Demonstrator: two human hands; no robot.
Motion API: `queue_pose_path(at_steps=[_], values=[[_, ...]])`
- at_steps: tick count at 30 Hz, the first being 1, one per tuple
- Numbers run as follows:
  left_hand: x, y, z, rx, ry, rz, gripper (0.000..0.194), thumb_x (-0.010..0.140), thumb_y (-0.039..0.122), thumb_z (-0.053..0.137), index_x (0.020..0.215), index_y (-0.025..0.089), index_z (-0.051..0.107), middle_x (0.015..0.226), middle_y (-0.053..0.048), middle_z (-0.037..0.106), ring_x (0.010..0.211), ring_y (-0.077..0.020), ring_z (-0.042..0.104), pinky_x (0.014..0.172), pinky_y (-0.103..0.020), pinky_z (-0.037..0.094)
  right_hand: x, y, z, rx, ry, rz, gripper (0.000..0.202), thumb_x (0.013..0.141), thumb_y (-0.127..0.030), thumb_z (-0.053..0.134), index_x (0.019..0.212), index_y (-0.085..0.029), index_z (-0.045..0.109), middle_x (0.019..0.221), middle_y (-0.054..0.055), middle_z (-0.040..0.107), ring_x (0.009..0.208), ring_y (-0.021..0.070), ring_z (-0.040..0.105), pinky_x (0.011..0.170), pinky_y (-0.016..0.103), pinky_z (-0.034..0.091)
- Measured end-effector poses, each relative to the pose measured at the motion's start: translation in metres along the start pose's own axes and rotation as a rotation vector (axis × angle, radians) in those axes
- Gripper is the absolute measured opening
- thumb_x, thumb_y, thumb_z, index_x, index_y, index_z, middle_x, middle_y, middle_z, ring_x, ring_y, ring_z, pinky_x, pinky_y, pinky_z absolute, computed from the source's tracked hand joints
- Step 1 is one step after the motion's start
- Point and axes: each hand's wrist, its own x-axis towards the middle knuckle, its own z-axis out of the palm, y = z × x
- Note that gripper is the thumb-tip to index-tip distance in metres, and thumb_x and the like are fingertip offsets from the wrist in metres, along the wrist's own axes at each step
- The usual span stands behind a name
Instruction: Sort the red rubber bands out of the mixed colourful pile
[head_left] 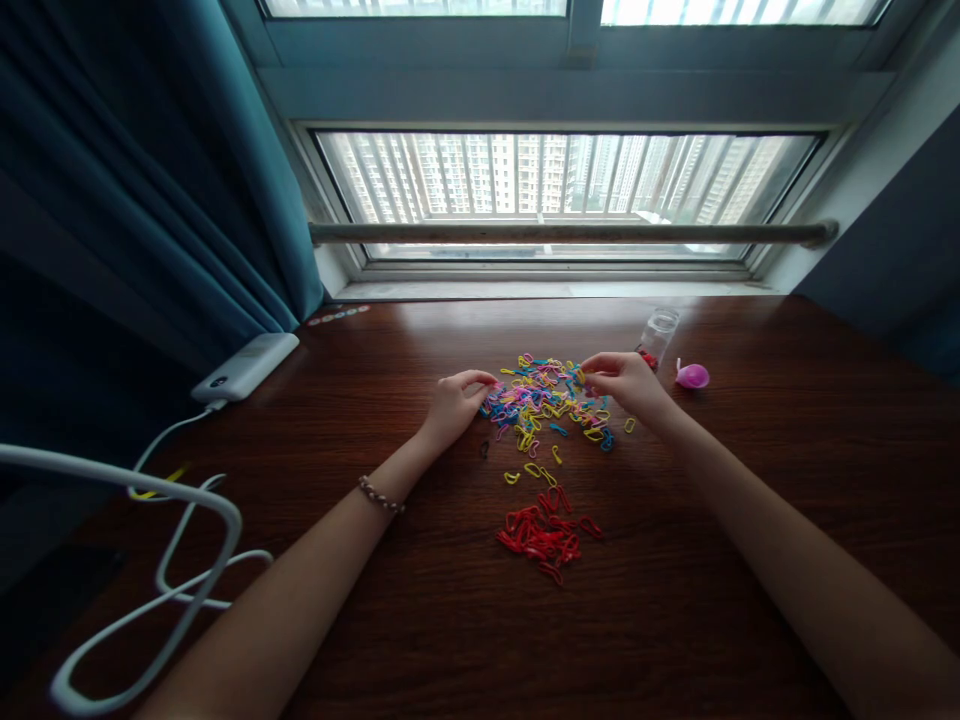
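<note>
A loose pile of small coloured loops (536, 400), looking like rubber bands in pink, blue and yellow, lies spread on the dark wood table. My left hand (452, 405) rests at the pile's left edge, fingertips and thumb close together against the loops; what they hold, if anything, is too small to tell. At the pile's right side is my right hand (626, 385), its thumb and fingers pinched by yellow and blue loops; anything between them cannot be made out. Nearer to me lies a separate heap of red loops (541, 535), with a few yellow loops (532, 469) between both groups.
Behind my right hand a clear jar (661, 328) has some red loops by it, and a pink lid-like piece (692, 376) lies to its right. A white power bank (246, 367) with a white cable (232, 520) occupies the left. The window sill (555, 290) borders the table's back.
</note>
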Motion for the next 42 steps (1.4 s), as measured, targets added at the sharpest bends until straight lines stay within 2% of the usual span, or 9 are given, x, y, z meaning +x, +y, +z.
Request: queue_pose_path(at_steps=[4,9,20,23,28,31,35,38,42], values=[[-0.003,0.009,0.002,0.012,-0.035,0.191,0.022,0.080,0.026,0.049,0.095,0.018,0.063,0.105,-0.005,0.063,0.107,-0.0188,0.053,0.097,-0.033,0.038,0.001,-0.007,-0.008,0.167,0.001,0.103,0.024,0.058,-0.030,0.071,0.074,-0.014,0.064,0.063,0.002,0.064,0.053,0.0097,0.057,0.049,0.022,0.048],[-0.009,0.015,0.009,0.076,-0.283,0.428,0.034,0.081,0.024,0.049,0.115,0.021,0.054,0.122,-0.005,0.055,0.122,-0.0191,0.040,0.106,-0.039,0.028,0.002,-0.009,-0.016,0.089,-0.001,0.123,0.020,0.060,-0.027,0.070,0.074,-0.014,0.065,0.063,0.003,0.064,0.054,0.0101,0.057,0.051,0.023,0.048],[-0.009,0.005,0.009,0.161,-0.212,0.345,0.020,0.082,0.026,0.049,0.096,0.019,0.062,0.095,-0.006,0.062,0.090,-0.0170,0.056,0.083,-0.030,0.045,0.004,-0.005,-0.030,-0.278,-0.172,0.024,0.018,0.065,-0.026,0.066,0.079,-0.016,0.070,0.078,0.007,0.069,0.070,0.0169,0.062,0.065,0.030,0.051],[-0.008,0.003,0.009,0.156,-0.160,0.320,0.018,0.081,0.021,0.048,0.093,0.019,0.062,0.092,-0.006,0.061,0.089,-0.0171,0.055,0.083,-0.031,0.045,0.002,0.004,-0.024,-0.468,-0.276,-0.015,0.041,0.059,-0.032,0.072,0.097,-0.019,0.066,0.099,0.009,0.066,0.089,0.0238,0.060,0.077,0.036,0.049],[-0.008,0.007,0.005,0.103,-0.105,0.354,0.026,0.079,0.015,0.046,0.102,0.019,0.059,0.113,-0.007,0.054,0.110,-0.0195,0.047,0.098,-0.035,0.037,-0.003,0.022,-0.010,-0.810,-0.365,-0.106,0.087,0.050,-0.048,0.075,0.128,-0.024,0.044,0.138,0.015,0.033,0.125,0.0366,0.028,0.099,0.050,0.028],[-0.009,0.016,0.002,0.105,-0.136,0.403,0.034,0.077,0.018,0.051,0.111,0.020,0.054,0.124,-0.008,0.048,0.123,-0.0227,0.034,0.103,-0.040,0.030,-0.008,0.021,-0.006,-0.770,-0.288,-0.206,0.068,0.066,-0.045,0.066,0.126,-0.019,0.046,0.134,0.015,0.039,0.125,0.0312,0.031,0.100,0.045,0.026],[-0.015,0.031,0.002,0.137,-0.162,0.431,0.026,0.080,0.029,0.053,0.103,0.021,0.059,0.114,-0.008,0.053,0.115,-0.0224,0.041,0.099,-0.040,0.034,-0.036,0.006,0.000,-0.582,-0.110,-0.384,0.024,0.078,-0.032,0.058,0.096,-0.018,0.063,0.100,0.009,0.062,0.098,0.0209,0.053,0.087,0.033,0.039],[-0.027,0.037,0.001,0.191,-0.331,0.467,0.042,0.071,0.044,0.062,0.108,0.024,0.057,0.118,-0.008,0.050,0.115,-0.0246,0.040,0.100,-0.041,0.032,-0.068,-0.002,0.014,-0.457,-0.218,-0.366,0.015,0.080,-0.028,0.055,0.076,-0.017,0.065,0.069,0.002,0.061,0.064,0.0123,0.054,0.062,0.024,0.042],[-0.048,0.034,0.000,0.314,-0.487,0.452,0.080,0.059,0.057,0.065,0.128,0.029,0.039,0.139,-0.009,0.031,0.129,-0.0325,0.019,0.105,-0.052,0.014,-0.087,0.002,0.039,-0.476,-0.310,-0.330,0.014,0.075,-0.031,0.061,0.078,-0.018,0.065,0.070,0.001,0.061,0.061,0.0104,0.052,0.057,0.021,0.038]])
